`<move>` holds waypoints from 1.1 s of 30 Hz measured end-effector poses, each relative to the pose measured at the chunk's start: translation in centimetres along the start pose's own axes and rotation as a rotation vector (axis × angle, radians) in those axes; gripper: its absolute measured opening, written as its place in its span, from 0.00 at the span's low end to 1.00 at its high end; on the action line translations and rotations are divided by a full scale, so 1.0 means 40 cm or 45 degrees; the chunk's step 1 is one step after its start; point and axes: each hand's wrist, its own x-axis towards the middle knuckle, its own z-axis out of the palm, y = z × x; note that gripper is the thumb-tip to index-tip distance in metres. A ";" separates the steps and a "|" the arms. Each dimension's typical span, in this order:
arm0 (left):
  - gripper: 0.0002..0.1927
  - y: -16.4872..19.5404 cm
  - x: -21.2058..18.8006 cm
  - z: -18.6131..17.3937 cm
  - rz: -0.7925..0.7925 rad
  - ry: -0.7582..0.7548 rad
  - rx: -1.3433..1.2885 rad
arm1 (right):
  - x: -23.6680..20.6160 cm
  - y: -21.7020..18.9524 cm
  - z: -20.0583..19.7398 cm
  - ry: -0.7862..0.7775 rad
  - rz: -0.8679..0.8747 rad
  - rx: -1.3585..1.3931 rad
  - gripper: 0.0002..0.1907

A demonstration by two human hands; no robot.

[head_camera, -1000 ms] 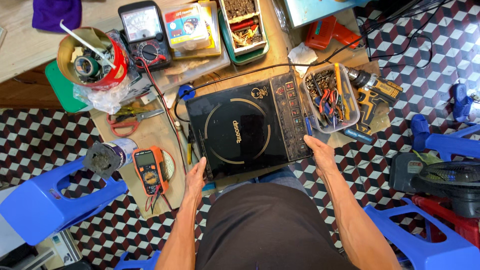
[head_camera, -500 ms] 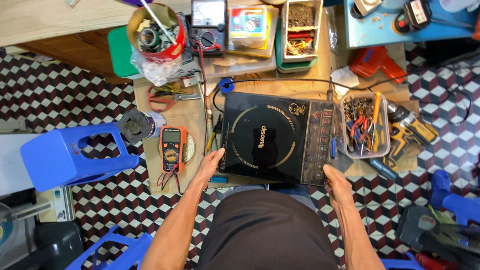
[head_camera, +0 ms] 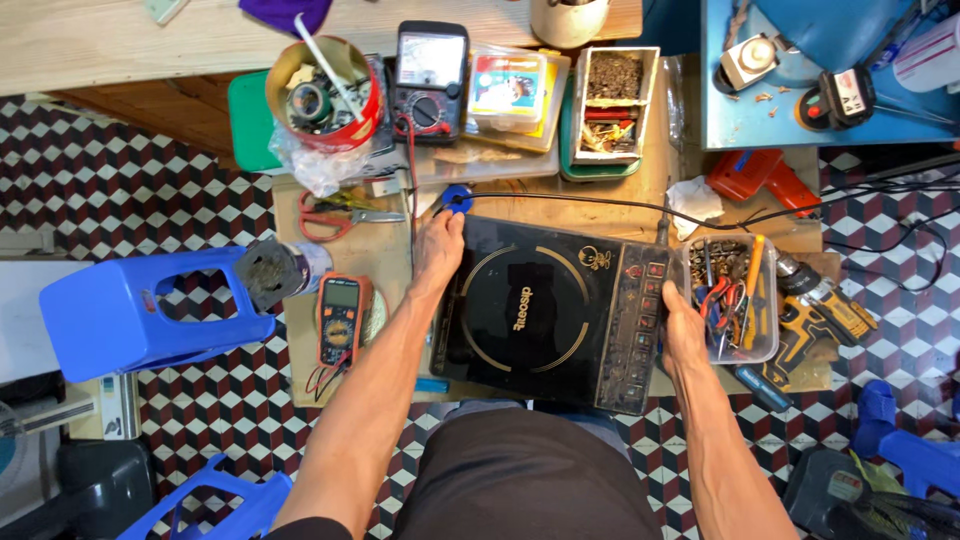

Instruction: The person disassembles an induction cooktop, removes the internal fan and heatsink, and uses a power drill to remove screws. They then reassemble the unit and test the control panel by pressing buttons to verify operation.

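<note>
A black induction cooktop (head_camera: 530, 310) lies flat on a low wooden board (head_camera: 385, 262) in front of me. My left hand (head_camera: 438, 252) is stretched along its left side and grips the far left corner, just below a small blue round part (head_camera: 457, 197). The cooktop's right edge, beside the control panel, is held by my right hand (head_camera: 684, 333). A black cord (head_camera: 600, 205) runs from the blue part along the back of the cooktop.
A clear bin (head_camera: 772, 300) of pliers and screwdrivers touches the cooktop's right side, with a yellow cordless drill (head_camera: 820, 300) beyond it. Left are an orange multimeter (head_camera: 340, 315), red scissors (head_camera: 335, 213) and a blue stool (head_camera: 130, 310). A red can (head_camera: 320, 95) and parts boxes stand behind.
Both hands have moved from the cooktop's near corners up along its sides; the left now reaches the far left corner. The view has shifted.
</note>
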 end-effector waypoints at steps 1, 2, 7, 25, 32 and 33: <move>0.20 0.007 0.017 0.010 0.006 0.004 0.060 | 0.024 -0.022 0.011 -0.017 -0.003 0.025 0.20; 0.20 0.012 0.028 0.020 -0.028 -0.024 0.075 | 0.045 -0.042 0.018 -0.030 -0.007 0.052 0.20; 0.24 0.007 0.072 0.077 -0.214 -0.150 -0.133 | 0.132 -0.097 0.032 -0.013 0.104 0.037 0.20; 0.30 -0.049 0.174 0.066 -0.759 -0.644 -0.541 | 0.217 -0.105 0.109 0.204 -0.090 -0.054 0.20; 0.29 -0.067 0.126 0.076 -0.750 -0.479 -0.559 | 0.233 -0.100 0.110 0.164 -0.044 -0.115 0.21; 0.29 -0.068 0.119 0.075 -0.746 -0.465 -0.539 | 0.226 -0.096 0.096 0.118 -0.053 -0.101 0.20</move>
